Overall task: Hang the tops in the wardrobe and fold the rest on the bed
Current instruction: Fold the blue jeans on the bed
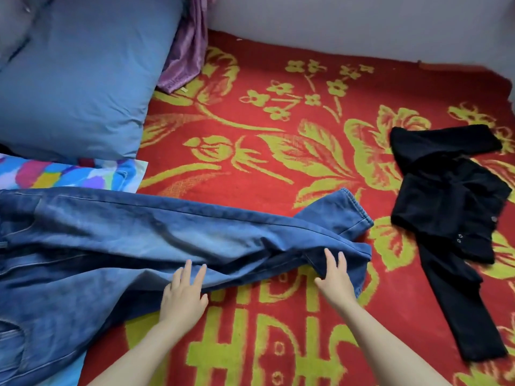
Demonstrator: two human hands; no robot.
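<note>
While the jeans lie stretched along the near left side of the bed, the left hand and right hand rest flat on them, fingers straight, gripping nothing.

Red-and-yellow bed blanket under blue jeans, black garment, blue pillow, purple cloth.

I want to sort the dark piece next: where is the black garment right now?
In the head view, the black garment lies crumpled on the right side of the red floral blanket, just right of the jeans, not touching them.
</note>
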